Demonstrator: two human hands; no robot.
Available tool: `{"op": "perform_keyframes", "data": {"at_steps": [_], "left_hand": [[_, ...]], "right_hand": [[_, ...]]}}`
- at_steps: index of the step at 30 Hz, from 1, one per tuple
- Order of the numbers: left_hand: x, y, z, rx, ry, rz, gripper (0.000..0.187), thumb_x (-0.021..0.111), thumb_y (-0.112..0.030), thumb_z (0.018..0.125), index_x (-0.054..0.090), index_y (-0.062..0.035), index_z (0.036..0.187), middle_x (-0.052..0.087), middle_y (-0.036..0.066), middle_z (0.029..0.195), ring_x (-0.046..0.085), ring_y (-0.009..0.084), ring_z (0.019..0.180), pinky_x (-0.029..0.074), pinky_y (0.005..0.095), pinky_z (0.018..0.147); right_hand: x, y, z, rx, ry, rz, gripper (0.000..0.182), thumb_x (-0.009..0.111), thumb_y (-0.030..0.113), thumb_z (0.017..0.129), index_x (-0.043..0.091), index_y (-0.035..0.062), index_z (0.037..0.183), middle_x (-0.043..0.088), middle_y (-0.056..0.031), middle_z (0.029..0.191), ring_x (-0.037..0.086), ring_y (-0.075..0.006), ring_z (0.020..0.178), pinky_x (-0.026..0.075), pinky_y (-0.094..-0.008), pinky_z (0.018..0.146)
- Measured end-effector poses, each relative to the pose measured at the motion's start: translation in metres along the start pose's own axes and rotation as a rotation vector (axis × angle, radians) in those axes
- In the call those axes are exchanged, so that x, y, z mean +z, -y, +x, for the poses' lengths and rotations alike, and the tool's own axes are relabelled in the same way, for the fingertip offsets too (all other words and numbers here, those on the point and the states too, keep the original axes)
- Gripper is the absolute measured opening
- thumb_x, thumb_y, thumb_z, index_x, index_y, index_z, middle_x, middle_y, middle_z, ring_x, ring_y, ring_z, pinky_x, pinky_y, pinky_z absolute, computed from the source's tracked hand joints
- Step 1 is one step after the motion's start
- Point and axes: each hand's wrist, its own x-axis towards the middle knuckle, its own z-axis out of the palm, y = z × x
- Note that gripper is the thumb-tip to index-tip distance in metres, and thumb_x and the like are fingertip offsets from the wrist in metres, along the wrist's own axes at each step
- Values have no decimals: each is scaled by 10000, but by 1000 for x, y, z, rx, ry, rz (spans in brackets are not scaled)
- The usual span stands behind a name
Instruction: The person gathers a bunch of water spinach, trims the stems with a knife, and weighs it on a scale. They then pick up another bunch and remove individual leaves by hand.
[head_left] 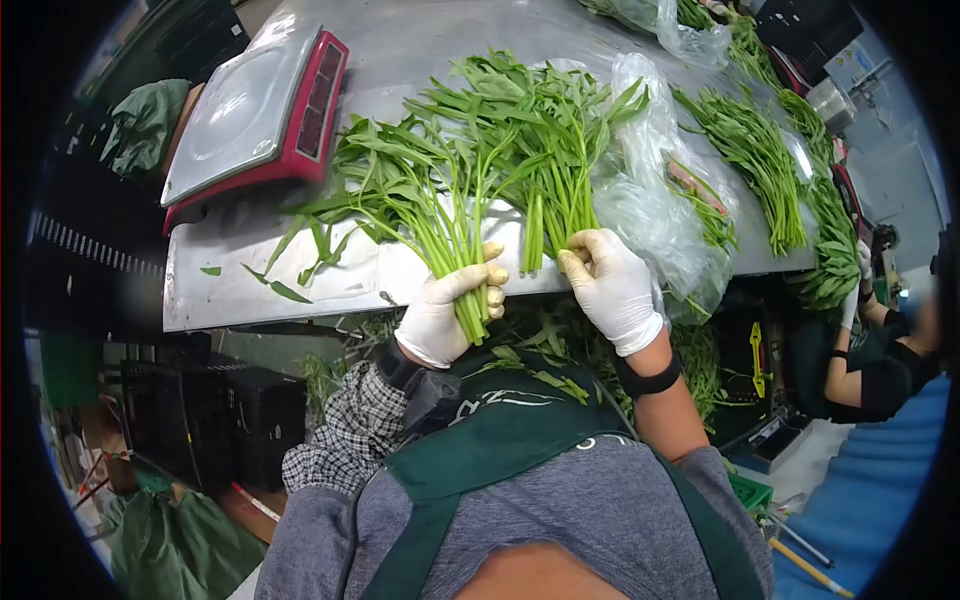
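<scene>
The left hand [447, 308] is clamped around a bunch of green stems [440, 190]. Just beside it, the right hand [612, 285] grips a second bunch [560, 140], with a plastic bag [655, 215] to its right.

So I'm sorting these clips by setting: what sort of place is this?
Probably a vegetable packing station: a red-edged weighing scale on a steel table, clear plastic bags, and bunches of leafy green stems gripped in white-gloved hands, left hand and right hand.

Bare steel table surface [240, 285] lies open below the red-framed flat weighing scale [255, 115]; right of the scale, leafy green stalks [480, 160] and crumpled clear plastic bags [650, 210] block passage.
</scene>
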Motion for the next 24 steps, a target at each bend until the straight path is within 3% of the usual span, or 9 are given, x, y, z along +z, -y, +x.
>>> {"op": "perform_keyframes", "data": {"at_steps": [5,9,11,12,14,15,18,21,24], "left_hand": [[3,-2,2,-2,78,-58,296,517,-160,878,488,-37,1146,563,40,800,499,132,652,391,257,574],[25,-11,-5,315,62,171,214,520,-149,880,518,-58,1074,566,57,816,516,166,663,410,283,592],[23,-17,-4,391,19,182,215,560,-119,857,511,-25,1044,595,94,828,576,186,711,479,293,643],[18,-18,-1,393,17,183,215,560,-119,857,511,-25,1044,595,94,828,576,186,711,479,293,643],[8,-14,4,367,-46,139,215,563,-121,857,518,-24,1043,595,91,828,573,179,714,479,288,639],[3,-8,4,299,-59,82,212,568,-119,854,526,-18,1035,595,86,825,572,172,713,482,292,643],[6,14,6,160,-47,124,255,598,-116,833,528,-19,1058,610,95,869,580,165,740,496,283,630],[17,22,7,142,-88,63,240,597,-124,836,543,-9,1039,609,72,920,588,153,735,499,260,624],[10,20,8,114,-81,52,231,589,-130,843,547,-8,1035,604,62,898,585,144,722,493,255,614]], "right_hand": [[2,-6,-4,114,70,-275,259,657,301,731,540,72,764,567,-114,735,582,-304,631,463,-395,563],[7,-13,0,110,52,-302,217,641,260,735,546,70,777,574,-120,714,579,-317,623,465,-401,570],[-2,-10,2,207,22,-4,154,629,180,742,554,59,803,578,-99,668,576,-237,564,460,-337,540],[-8,-4,3,316,6,259,79,609,92,763,561,49,807,556,-49,609,527,-113,518,428,-252,504],[-10,2,5,333,-126,702,45,602,50,782,557,45,779,519,-9,586,471,-39,519,396,-201,489],[-10,10,5,252,-149,638,37,582,31,797,553,46,779,513,-5,583,475,-39,516,393,-203,479],[3,25,-1,-1,-9,372,60,594,49,778,543,47,809,546,-77,624,536,-143,501,434,-267,486],[23,34,-9,-188,47,241,98,611,93,738,535,59,791,558,-105,710,570,-268,645,454,-357,561],[22,31,-14,-101,152,317,119,626,100,733,542,48,801,558,-96,723,569,-257,646,453,-348,564]]}}
